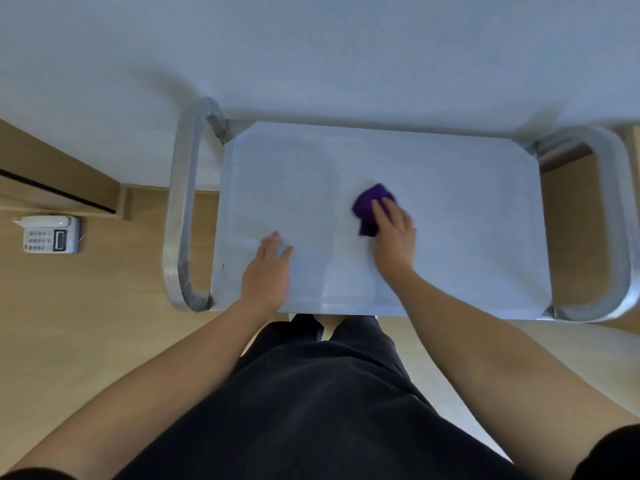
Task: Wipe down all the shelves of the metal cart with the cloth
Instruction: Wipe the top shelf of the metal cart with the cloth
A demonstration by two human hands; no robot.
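The right hand (394,233) presses the cloth (367,210) onto the cart's top shelf (457,216). Its fingers lie together, seemingly flat, though blur hides the tips. The cloth bunches out beyond and left of them. The left hand (268,268) rests on the shelf, fingers straight and slightly apart.

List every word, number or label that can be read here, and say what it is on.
No text here can be read.
On the white telephone on the floor: key markings too small and blurred to read; its dark display shows nothing legible.
On the metal cart's top shelf and the purple cloth: no lettering visible.
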